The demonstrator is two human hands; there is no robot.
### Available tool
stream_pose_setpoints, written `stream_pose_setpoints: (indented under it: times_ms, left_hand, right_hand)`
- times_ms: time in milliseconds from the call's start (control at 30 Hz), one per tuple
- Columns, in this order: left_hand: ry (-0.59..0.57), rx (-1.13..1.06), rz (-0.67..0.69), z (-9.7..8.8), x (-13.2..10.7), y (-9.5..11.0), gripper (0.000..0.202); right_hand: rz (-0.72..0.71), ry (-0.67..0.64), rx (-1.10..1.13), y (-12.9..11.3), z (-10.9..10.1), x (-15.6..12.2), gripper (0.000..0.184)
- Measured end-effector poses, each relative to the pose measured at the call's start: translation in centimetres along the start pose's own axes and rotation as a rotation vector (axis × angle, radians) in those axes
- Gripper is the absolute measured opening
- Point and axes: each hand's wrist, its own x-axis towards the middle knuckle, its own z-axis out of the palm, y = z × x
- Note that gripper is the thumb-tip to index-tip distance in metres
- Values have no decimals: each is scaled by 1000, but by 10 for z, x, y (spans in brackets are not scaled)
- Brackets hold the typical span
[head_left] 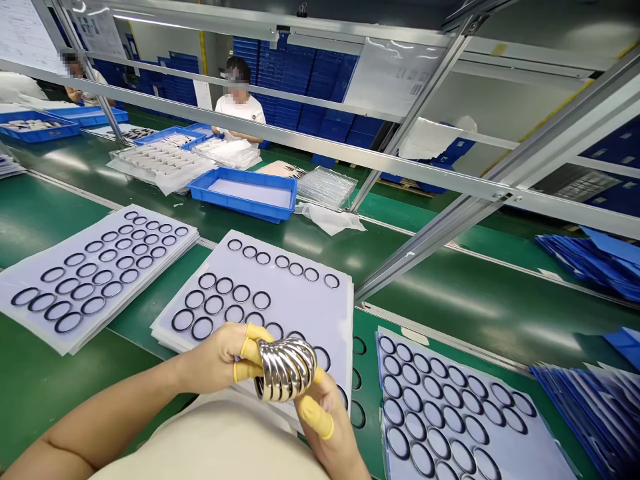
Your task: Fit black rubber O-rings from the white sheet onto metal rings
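A bunched stack of shiny metal rings is held up between my two hands, just above the middle sheet. My left hand, with yellow finger cots on its fingertips, grips the stack at its left end. From the right, my right hand closes on the other end, its thumb also in a yellow cot. Below and beyond them lies a stack of pale sheets with dark-edged rings set in rows. Part of that sheet is hidden behind my hands and the ring stack.
Another sheet stack with rings lies left; a ring-covered sheet lies right. Several loose rings rest on the green table between sheets. A metal frame post slants ahead. Beyond are a blue tray and a person.
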Motion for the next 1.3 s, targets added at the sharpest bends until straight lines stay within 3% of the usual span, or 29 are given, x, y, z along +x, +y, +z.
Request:
stream_pose_setpoints:
  times_ms: [167,333,533,700,833,900,1100,1300]
  left_hand:
    - [0,-102,-125,3,-1,-3,33]
    - [2,-178,-262,9,0,-9,36]
    - [74,-92,-250,11,0,-18,23]
    - [360,-26,-265,3,-10,-42,17]
    - [667,-234,-400,-12,-27,-64,13]
    - [764,-352,-469,-18,-37,-71,16]
    - [837,-426,-556,-21,-51,-73,19]
    - [824,-468,-549,-19,-47,-73,15]
  right_hand:
    - [-26,75,-114,-4,-3,-1,21]
    - [32,98,-144,-7,-2,0,22]
    - [73,143,-150,3,-2,7,17]
    - [3,346,-622,16,-28,18,27]
    - [-85,456,-906,38,-66,39,22]
    - [-124,463,-1073,56,-84,53,22]
    - [-160,316,-1519,116,-117,82,19]
    - [-118,292,-1843,120,-137,67,20]
